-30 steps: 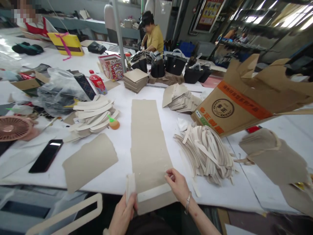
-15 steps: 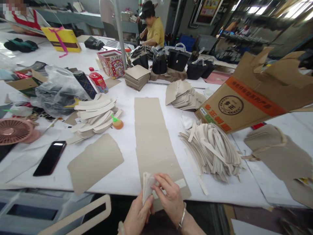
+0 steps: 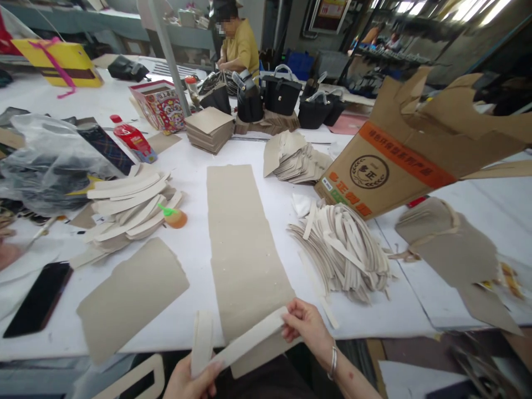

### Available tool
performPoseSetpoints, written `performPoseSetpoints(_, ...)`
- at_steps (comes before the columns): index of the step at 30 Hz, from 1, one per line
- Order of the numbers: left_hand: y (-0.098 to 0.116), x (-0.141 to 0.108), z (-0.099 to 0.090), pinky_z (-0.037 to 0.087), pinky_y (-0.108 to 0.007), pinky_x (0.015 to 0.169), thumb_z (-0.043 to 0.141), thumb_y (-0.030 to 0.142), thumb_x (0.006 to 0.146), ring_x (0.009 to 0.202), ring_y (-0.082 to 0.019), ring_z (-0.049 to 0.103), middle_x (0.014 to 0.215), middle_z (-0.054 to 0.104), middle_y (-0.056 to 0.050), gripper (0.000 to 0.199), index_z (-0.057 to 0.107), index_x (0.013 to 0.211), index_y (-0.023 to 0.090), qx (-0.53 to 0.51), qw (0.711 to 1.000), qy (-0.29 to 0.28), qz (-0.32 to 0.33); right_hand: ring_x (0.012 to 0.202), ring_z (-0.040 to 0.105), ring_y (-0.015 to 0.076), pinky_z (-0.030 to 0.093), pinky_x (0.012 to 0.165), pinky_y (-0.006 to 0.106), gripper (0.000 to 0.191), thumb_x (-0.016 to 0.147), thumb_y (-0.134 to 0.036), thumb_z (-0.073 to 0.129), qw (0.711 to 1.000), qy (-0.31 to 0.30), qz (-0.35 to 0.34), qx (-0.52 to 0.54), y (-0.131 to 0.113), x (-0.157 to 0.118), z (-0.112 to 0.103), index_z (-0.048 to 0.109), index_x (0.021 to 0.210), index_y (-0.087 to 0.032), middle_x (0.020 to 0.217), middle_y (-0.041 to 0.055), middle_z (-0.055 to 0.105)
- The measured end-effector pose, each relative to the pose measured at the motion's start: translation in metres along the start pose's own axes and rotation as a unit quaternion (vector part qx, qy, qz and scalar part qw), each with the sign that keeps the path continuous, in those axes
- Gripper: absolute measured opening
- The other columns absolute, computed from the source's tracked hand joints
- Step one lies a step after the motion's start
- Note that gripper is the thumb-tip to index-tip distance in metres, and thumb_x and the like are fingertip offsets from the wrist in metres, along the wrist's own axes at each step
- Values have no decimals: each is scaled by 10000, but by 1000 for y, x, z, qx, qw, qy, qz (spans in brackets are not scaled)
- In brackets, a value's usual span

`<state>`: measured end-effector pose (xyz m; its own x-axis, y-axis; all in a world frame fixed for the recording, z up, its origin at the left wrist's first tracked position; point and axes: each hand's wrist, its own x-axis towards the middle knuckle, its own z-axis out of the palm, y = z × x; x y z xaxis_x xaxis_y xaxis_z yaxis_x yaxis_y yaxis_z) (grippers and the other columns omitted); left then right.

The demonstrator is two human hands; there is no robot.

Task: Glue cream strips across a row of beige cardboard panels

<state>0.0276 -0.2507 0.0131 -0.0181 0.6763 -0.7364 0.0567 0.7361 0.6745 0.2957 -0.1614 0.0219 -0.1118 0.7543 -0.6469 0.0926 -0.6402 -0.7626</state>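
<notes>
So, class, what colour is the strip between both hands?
The strip is off-white, best seen in the head view.

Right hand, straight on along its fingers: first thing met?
Beyond the pale strip it pinches, the right hand would likely meet the long grey-brown board; height above it is unclear.

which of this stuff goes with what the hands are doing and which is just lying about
In use:
pale strip, stretched between left hand and right hand
folded-looking strip piece upright in the left hand
long grey-brown sheet
probably the strip heap

Apparently just lying about:
phone
red bottle
yellow box
</notes>
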Motion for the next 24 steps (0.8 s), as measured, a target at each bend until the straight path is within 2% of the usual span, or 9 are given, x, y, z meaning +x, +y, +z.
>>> performPoseSetpoints(4, 26, 20, 9, 400, -255, 495, 669, 559, 599, 495, -137, 499, 488, 580, -2, 470, 603, 756, 121, -32, 998, 48, 23, 406, 474, 98, 388, 417, 218, 214, 674, -380, 556, 987, 33, -33, -151, -3, 33, -21, 464, 645, -190, 468, -54, 508)
performPoseSetpoints(8, 46, 37, 19, 400, -263, 505, 682, 555, 578, 510, -145, 501, 503, 584, 10, 520, 594, 829, 108, -42, 994, 101, 16, 508, 473, 96, 359, 500, 210, 128, 670, -271, 553, 960, 77, -66, -262, -7, 64, -34, 497, 602, -179, 517, -52, 499)
performPoseSetpoints(14, 42, 54, 20, 422, -291, 529, 665, 563, 583, 536, -173, 543, 515, 597, 5, 552, 615, 880, 100, -3, 989, 145, 3, 573, 494, 111, 351, 569, 220, 110, 665, -231, 588, 942, 94, -58, -316, -5, 86, -35, 551, 583, -167, 564, -30, 548)
performPoseSetpoints(24, 47, 61, 23, 473, -323, 560, 650, 494, 614, 635, -230, 621, 630, 666, -42, 489, 621, 917, 112, 86, 977, 195, -14, 599, 514, 117, 333, 585, 218, 96, 707, -216, 577, 920, 104, -53, -373, -4, 93, -35, 590, 626, -166, 612, -3, 598)
